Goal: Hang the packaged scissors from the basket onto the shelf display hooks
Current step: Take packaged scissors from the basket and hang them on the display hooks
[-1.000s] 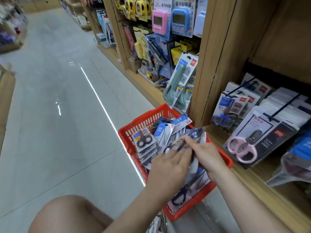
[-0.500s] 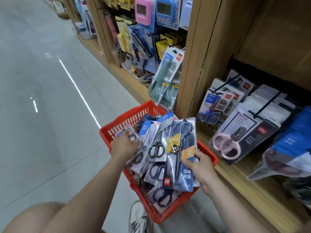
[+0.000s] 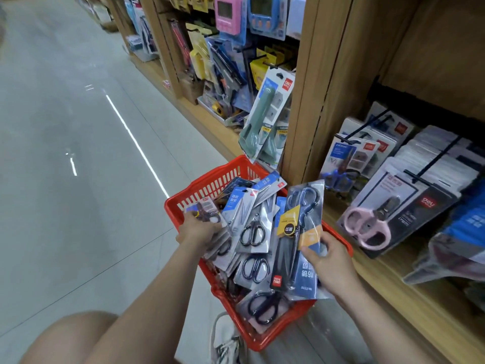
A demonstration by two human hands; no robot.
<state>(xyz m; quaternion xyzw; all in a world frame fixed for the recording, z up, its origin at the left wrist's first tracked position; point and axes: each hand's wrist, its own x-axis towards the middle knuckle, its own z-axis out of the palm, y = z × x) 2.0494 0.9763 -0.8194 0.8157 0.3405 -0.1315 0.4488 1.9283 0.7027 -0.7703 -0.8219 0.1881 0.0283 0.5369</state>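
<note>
Sorting over the red basket [image 3: 183, 203], the right hand's [image 3: 332, 261] fingers clasp a long dark scissors pack [image 3: 301, 227] by its lower end above the basket's right rim (top left free, probably for the display hooks [image 3: 434, 160] beyond). The left hand [image 3: 199, 229] grips a small pack [image 3: 206, 210] at the basket's left side.

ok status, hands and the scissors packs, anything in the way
Left grip holds a small pack at the red basket's left side. Right grip holds the long dark scissors pack above it. Shelf hook carries a thick stack of packs.

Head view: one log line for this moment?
left hand: grips small pack in basket | right hand: holds long scissors pack | stage: picking
</note>
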